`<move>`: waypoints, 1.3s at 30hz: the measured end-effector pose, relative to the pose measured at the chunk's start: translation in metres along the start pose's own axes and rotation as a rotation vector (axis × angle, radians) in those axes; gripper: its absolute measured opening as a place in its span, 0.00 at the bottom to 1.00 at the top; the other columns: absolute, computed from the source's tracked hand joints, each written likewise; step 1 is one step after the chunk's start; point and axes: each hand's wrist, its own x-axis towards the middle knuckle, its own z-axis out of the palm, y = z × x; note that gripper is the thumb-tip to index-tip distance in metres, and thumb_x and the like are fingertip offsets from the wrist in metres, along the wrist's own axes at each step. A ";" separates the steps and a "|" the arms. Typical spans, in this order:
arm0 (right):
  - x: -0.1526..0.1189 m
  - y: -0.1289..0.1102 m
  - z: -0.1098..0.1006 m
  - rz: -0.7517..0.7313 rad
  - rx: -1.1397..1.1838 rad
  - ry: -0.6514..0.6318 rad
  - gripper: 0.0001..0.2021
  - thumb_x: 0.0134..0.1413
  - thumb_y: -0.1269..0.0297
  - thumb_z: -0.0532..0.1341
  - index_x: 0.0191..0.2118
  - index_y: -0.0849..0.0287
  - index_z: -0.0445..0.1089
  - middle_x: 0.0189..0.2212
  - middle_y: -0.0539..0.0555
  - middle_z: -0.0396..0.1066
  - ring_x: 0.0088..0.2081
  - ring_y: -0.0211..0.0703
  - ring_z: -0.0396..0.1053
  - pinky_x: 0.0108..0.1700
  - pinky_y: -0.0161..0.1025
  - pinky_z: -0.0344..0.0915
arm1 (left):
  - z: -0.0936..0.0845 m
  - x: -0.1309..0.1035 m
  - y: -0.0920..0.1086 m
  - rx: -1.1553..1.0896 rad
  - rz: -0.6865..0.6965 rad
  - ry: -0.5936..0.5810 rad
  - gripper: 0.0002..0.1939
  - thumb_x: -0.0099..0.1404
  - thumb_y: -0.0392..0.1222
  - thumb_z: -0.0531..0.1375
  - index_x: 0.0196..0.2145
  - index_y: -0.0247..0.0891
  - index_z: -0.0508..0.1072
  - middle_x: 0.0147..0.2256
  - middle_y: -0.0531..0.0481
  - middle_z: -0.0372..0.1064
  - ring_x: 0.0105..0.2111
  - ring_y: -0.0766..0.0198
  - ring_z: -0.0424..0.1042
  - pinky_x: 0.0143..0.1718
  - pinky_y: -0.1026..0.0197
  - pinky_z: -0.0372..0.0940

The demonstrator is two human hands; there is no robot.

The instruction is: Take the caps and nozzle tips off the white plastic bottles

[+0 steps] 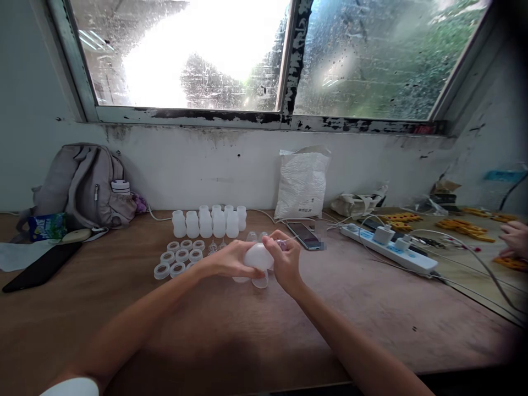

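Note:
A frosted white baby bottle (258,257) lies tilted sideways between my two hands, above the table. My left hand (234,259) is wrapped round its body. At the other end of the bottle, my right hand (287,265) is closed, with a small clear, purple-tinted part (282,245) showing at its fingers; its exact kind is unclear. Below and behind my hands are clear domed caps (260,282), partly covered. To the left stand several frosted bottles (205,224), with several white collar rings (182,255) in front. Clear teats (212,247) sit beside the rings.
A white power strip (390,250) with plugs and cables lies on the right, near a phone (305,235). A white mailer bag (302,184) leans on the wall. On the left are a backpack (84,184) and a black tablet-like slab (41,267). Another person's hand (514,239) shows at far right.

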 end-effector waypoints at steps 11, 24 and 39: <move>0.026 0.034 -0.001 0.010 0.074 -0.184 0.20 0.41 0.51 0.58 0.40 0.55 0.59 0.18 0.43 0.55 0.18 0.32 0.52 0.19 0.30 0.50 | -0.021 -0.002 -0.015 -0.686 -0.151 -0.092 0.22 0.42 0.49 0.59 0.34 0.33 0.66 0.18 0.52 0.62 0.18 0.66 0.62 0.18 0.63 0.57; 0.027 0.022 -0.002 0.142 0.126 -0.182 0.15 0.46 0.49 0.55 0.29 0.58 0.62 0.14 0.43 0.53 0.13 0.29 0.48 0.14 0.29 0.45 | -0.040 -0.009 0.003 -0.008 -0.214 0.019 0.18 0.48 0.47 0.60 0.36 0.36 0.67 0.29 0.51 0.65 0.26 0.66 0.66 0.24 0.66 0.60; 0.028 0.029 -0.001 0.037 0.101 -0.234 0.11 0.46 0.57 0.57 0.34 0.58 0.65 0.22 0.48 0.62 0.18 0.33 0.61 0.16 0.31 0.57 | -0.059 -0.018 -0.004 0.143 -0.143 0.072 0.29 0.50 0.48 0.59 0.50 0.42 0.58 0.36 0.50 0.64 0.32 0.64 0.66 0.29 0.65 0.60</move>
